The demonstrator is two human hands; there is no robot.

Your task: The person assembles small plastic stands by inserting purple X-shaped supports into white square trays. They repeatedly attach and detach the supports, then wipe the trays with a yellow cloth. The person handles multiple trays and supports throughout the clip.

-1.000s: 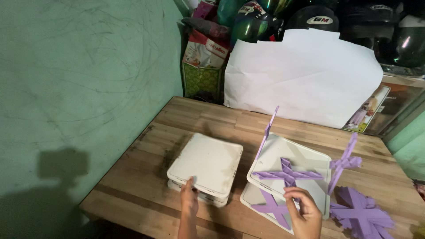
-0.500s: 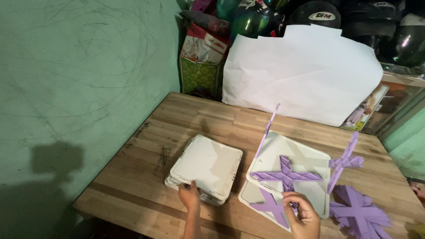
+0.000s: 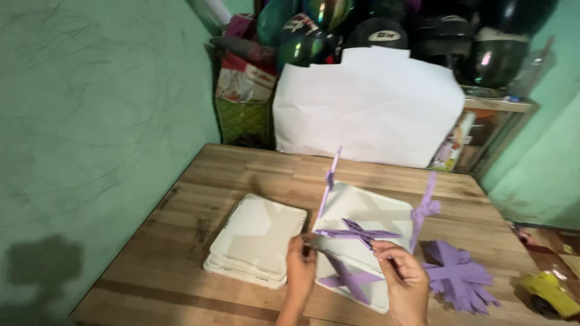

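Stack of white square lids point(image 3: 257, 240) lying left on wooden table point(image 3: 181, 265) — looks like three, count uncertain. Left hand point(image 3: 300, 265) resting at stack's right edge, fingers curled, pinching tip of purple ribbon cross point(image 3: 357, 232). Cross stretching rightward from left fingers, long axis running left-right across white tray point(image 3: 374, 211). Right hand point(image 3: 402, 279) pinching its other end, nearer to cross centre. Second cross point(image 3: 349, 279) lying flat below — two on tray. Two purple strips standing upright. Pile of spare crosses point(image 3: 456, 274) lying far right, count unclear.

Wooden plank table point(image 3: 254, 172) against a green wall
On it: a stack of white square lids point(image 3: 257, 238) left, a white tray point(image 3: 374, 211) beside, purple ribbon crosses point(image 3: 456, 274) right, perhaps paper
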